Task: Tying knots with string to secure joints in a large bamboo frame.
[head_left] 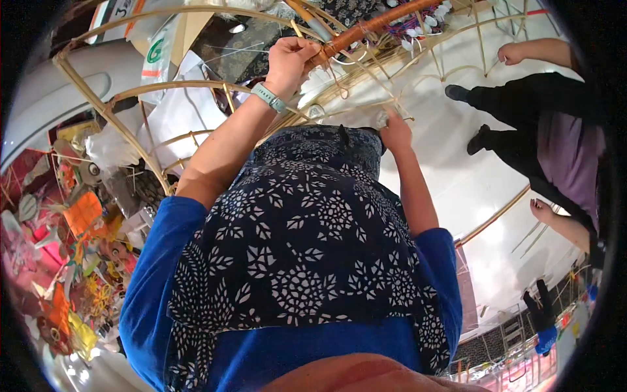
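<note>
My left hand (287, 64), with a pale green watch (268, 97) on its wrist, is closed at the near end of a reddish-brown pole (372, 27). Its thumb and fingertips pinch where the pole meets thin bamboo strips. A loose loop of thin cord (341, 88) hangs just below this joint. Lower and to the right, my right hand (396, 135) is closed beside the end of a thin bamboo strip (366, 108). Something small and whitish, too unclear to name, shows at its fingertips.
A bent bamboo frame (108, 114) arches across my left side. Colourful paper or cloth pieces (85, 215) lie heaped at far left. Another person (562, 150) in dark trousers stands at right, hands near thin strips. White bits with purple threads (418, 26) lie beyond the pole.
</note>
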`<action>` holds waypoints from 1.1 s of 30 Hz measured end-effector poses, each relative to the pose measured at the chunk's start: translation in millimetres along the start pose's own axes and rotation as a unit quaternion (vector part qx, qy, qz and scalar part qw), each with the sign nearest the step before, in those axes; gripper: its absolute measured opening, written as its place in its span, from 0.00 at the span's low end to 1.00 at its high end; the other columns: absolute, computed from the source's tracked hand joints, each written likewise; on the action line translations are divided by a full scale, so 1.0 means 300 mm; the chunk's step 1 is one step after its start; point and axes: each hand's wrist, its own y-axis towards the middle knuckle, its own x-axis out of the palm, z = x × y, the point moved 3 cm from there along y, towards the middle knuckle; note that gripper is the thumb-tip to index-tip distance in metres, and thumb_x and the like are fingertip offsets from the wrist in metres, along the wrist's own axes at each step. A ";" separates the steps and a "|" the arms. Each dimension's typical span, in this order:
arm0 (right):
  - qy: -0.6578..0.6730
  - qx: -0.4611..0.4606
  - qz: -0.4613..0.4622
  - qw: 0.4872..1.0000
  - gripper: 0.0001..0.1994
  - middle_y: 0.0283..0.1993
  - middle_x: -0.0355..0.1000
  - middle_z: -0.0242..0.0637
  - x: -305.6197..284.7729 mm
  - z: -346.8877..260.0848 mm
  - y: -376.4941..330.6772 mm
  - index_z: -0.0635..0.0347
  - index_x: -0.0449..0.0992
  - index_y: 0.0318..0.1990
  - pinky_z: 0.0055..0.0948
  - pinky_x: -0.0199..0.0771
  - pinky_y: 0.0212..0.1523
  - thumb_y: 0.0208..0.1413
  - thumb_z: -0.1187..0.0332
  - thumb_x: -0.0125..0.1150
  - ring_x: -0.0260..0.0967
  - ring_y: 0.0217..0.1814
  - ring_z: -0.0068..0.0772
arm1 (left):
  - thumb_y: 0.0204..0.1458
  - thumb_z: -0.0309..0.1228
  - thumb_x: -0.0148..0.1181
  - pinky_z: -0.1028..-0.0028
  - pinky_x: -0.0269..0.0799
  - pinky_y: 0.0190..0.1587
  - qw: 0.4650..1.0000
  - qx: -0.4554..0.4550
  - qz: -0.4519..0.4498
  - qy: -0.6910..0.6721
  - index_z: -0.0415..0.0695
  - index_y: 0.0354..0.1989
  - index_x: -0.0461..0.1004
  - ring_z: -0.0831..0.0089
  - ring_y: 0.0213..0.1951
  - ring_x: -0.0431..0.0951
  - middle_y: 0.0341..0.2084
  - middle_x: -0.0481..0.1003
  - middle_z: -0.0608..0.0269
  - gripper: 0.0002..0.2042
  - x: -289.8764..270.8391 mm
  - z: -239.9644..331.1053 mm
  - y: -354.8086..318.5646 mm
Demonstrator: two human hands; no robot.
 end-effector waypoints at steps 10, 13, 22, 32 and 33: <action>0.189 -0.044 -0.059 0.979 0.26 0.37 0.73 0.45 -0.187 -0.517 0.236 0.52 0.63 0.55 0.33 0.68 0.40 0.46 0.60 0.59 0.71 0.38 0.41 | 0.51 0.23 0.55 0.81 0.71 0.25 0.999 -0.025 0.003 -0.034 0.37 0.27 0.71 0.77 0.24 0.74 0.25 0.75 0.60 0.03 -0.005 0.021 -0.005; 0.251 -0.034 0.043 0.966 0.25 0.30 0.73 0.43 -0.173 -0.524 0.303 0.49 0.64 0.53 0.34 0.70 0.35 0.47 0.54 0.56 0.72 0.34 0.39 | 0.51 0.23 0.54 0.81 0.71 0.25 0.999 -0.029 0.003 -0.018 0.37 0.27 0.71 0.77 0.24 0.74 0.25 0.75 0.60 0.03 0.007 0.030 -0.014; 0.496 -0.059 -0.024 0.866 0.11 0.29 0.73 0.38 -0.085 -0.562 0.381 0.62 0.73 0.38 0.27 0.67 0.38 0.47 0.67 0.53 0.68 0.34 0.26 | 0.52 0.24 0.53 0.81 0.72 0.24 0.998 -0.013 -0.017 -0.065 0.37 0.29 0.71 0.78 0.25 0.75 0.24 0.74 0.63 0.04 0.021 0.037 -0.018; 0.468 -0.069 -0.034 0.880 0.12 0.30 0.74 0.36 -0.104 -0.503 0.398 0.59 0.75 0.41 0.27 0.66 0.36 0.52 0.66 0.50 0.68 0.32 0.24 | 0.52 0.23 0.54 0.81 0.70 0.22 0.997 0.043 0.004 -0.069 0.37 0.30 0.71 0.78 0.23 0.75 0.25 0.74 0.64 0.02 0.050 0.052 -0.043; 0.422 -0.113 0.017 0.899 0.12 0.30 0.74 0.36 -0.115 -0.499 0.400 0.59 0.75 0.40 0.27 0.66 0.36 0.53 0.65 0.50 0.68 0.32 0.24 | 0.52 0.23 0.54 0.81 0.70 0.22 0.997 0.035 0.011 -0.063 0.37 0.30 0.71 0.78 0.23 0.75 0.25 0.74 0.64 0.02 0.049 0.050 -0.047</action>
